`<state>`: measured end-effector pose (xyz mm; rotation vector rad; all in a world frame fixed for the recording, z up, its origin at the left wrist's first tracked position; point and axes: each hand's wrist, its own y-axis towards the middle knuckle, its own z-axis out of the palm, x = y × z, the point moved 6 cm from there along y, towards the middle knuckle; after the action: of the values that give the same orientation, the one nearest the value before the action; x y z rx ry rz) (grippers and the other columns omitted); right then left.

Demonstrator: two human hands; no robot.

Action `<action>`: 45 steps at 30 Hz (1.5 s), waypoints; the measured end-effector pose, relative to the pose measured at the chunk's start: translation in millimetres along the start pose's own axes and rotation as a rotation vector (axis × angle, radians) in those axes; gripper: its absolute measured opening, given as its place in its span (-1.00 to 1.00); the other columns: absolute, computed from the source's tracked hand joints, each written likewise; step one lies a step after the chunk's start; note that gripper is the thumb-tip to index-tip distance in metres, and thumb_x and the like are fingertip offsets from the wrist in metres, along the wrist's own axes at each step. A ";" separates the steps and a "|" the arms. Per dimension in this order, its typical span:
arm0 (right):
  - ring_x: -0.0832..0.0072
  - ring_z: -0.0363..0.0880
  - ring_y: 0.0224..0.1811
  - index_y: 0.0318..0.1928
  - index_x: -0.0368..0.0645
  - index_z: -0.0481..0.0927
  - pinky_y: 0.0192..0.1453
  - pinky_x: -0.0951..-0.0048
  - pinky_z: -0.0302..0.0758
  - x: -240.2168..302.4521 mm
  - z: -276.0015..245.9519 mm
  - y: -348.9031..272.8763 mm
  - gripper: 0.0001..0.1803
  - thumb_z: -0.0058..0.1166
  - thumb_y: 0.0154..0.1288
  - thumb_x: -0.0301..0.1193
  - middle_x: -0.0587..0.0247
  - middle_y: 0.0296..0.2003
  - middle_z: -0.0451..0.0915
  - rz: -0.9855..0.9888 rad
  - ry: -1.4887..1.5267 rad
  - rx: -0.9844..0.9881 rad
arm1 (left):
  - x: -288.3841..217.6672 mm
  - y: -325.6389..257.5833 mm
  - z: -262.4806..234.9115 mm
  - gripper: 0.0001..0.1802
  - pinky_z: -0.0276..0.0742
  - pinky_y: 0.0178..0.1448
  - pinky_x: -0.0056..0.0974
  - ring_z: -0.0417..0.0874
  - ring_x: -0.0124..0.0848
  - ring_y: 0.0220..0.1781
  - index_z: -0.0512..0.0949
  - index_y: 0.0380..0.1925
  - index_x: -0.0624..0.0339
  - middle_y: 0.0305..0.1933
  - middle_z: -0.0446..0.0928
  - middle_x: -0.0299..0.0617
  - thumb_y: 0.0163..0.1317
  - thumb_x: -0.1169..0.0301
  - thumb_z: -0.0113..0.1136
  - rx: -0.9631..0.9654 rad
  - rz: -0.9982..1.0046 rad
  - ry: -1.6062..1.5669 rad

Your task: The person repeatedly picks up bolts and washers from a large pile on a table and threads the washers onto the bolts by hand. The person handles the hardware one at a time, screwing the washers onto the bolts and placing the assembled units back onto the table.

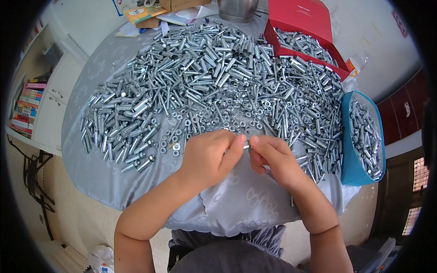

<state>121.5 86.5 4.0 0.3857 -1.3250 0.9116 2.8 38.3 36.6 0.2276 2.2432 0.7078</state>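
Note:
My left hand (207,155) and my right hand (276,160) meet above the near edge of the pile, both with fingers closed in a pinch. A short bit of a shiny metal bolt (246,146) shows between the fingertips, held at my right thumb. The rest of it is covered by fingers. What my left fingertips pinch is hidden. Just beyond the hands lie loose nuts and washers (236,119). Left of my left hand are bolts with sleeves and nuts on them (136,152); plain metal sleeves (214,59) fill the far part of the pile.
A grey patterned cloth (182,207) covers the round table. At the back right stands a red box (302,13) holding metal parts; nearer, a blue bin (362,175) holds finished-looking bolts. A metal pot (237,11) and papers (180,18) sit at the back. A bookshelf (29,109) stands left.

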 end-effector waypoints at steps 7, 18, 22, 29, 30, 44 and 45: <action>0.66 0.18 -0.66 -0.57 -0.13 0.35 -0.54 0.60 0.17 20.9 -24.9 -1.0 -0.66 -0.10 0.30 -0.22 0.44 -0.70 0.24 -0.136 0.004 -0.283 | 53.5 -0.6 -4.7 -0.59 0.28 -0.50 -0.43 0.31 -0.58 -0.61 0.36 -0.55 0.13 -0.59 0.32 -0.37 0.29 0.05 -0.12 -0.142 -0.711 -0.812; 0.61 0.18 -0.65 -0.55 -0.10 0.29 -0.53 0.57 0.19 27.4 -57.1 1.3 -0.72 -0.10 0.28 -0.29 0.47 -0.71 0.14 -0.190 0.321 -0.348 | 142.2 -15.7 -117.3 -0.76 0.21 -0.50 -0.45 0.22 -0.55 -0.58 0.32 -0.52 0.08 -0.55 0.28 -0.39 0.24 0.22 -0.01 -1.087 -0.594 -1.252; 0.61 0.18 -0.64 -0.54 -0.09 0.29 -0.53 0.57 0.18 28.5 -59.5 1.6 -0.73 -0.11 0.29 -0.29 0.48 -0.70 0.15 -0.189 0.336 -0.367 | 141.1 -13.8 -112.5 -0.76 0.18 -0.49 -0.46 0.20 -0.55 -0.58 0.31 -0.52 0.05 -0.56 0.26 -0.40 0.21 0.20 0.01 -1.082 -0.651 -1.213; 0.60 0.19 -0.65 -0.54 -0.09 0.29 -0.53 0.57 0.20 24.5 -65.3 3.3 -0.73 -0.11 0.28 -0.29 0.47 -0.71 0.16 -0.193 0.346 -0.381 | 113.2 6.5 -77.6 -0.86 0.24 -0.42 -0.49 0.31 -0.62 -0.52 0.43 -0.44 0.15 -0.53 0.34 -0.39 0.16 0.33 0.10 -0.742 -0.603 -0.698; 0.60 0.20 -0.66 -0.54 -0.09 0.29 -0.53 0.57 0.20 24.1 -64.6 3.8 -0.73 -0.11 0.28 -0.29 0.47 -0.71 0.16 -0.193 0.343 -0.378 | 112.3 8.9 -71.8 -0.87 0.24 -0.40 -0.51 0.33 -0.62 -0.50 0.45 -0.41 0.16 -0.52 0.36 -0.39 0.16 0.34 0.10 -0.680 -0.565 -0.586; 0.68 0.22 -0.65 -0.54 -0.12 0.37 -0.52 0.64 0.18 17.9 -52.3 10.2 -0.74 -0.09 0.29 -0.33 0.46 -0.70 0.27 -0.202 0.000 -0.380 | 82.7 24.5 -19.8 -0.83 0.36 -0.08 -0.17 0.49 -0.19 -0.20 0.54 -0.33 0.16 -0.30 0.54 -0.18 0.00 0.47 0.16 -0.123 -0.059 0.338; 0.69 0.22 -0.65 -0.54 -0.13 0.37 -0.52 0.64 0.18 19.8 -48.9 9.6 -0.74 -0.09 0.29 -0.34 0.46 -0.69 0.29 -0.216 -0.066 -0.359 | 83.8 23.8 -20.3 -0.84 0.36 -0.08 -0.18 0.49 -0.19 -0.20 0.54 -0.35 0.17 -0.32 0.54 -0.19 0.00 0.47 0.16 -0.112 -0.071 0.327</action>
<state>146.0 134.0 8.2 0.2738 -1.4439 0.4724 -71.4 80.3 9.4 -0.0258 2.4945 0.8819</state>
